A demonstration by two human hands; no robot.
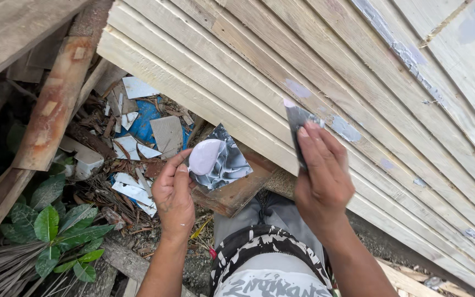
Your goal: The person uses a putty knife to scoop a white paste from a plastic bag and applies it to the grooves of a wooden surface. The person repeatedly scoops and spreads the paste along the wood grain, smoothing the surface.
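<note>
Head view: the person's left hand (174, 195) holds a small square palette tile (222, 159) by its near-left corner, thumb on top and fingers curled beneath, so the fingers are clamped on the tile. A rounded blob of pale lilac-grey filler paste (204, 156) sits on the tile's left half; the rest of the surface is smeared dark and grey. The tile hangs in the air just below the lower edge of the stacked planks (325, 71), above a weathered brown timber (237, 192).

The right hand (322, 176) grips a putty knife (295, 124), fingers closed around it with the forefinger laid along the blade. The blade tip presses against a plank face, near a grey filled patch (344, 129); similar patches dot the planks toward their right edge.

Judging by looks, the tile is stiff, thin and light, probably brittle, so a corner pinch suits it if it is kept level; the paste is soft and sticky and could slide if the tile tilts. The knife blade seems thin and springy, best held low near the blade for control. The planks look rigid, rough and heavy.

Left of the hands lie broken tile scraps (133, 146) over blue sheeting, a rusty beam (56, 104) and a leafy plant (56, 225).
</note>
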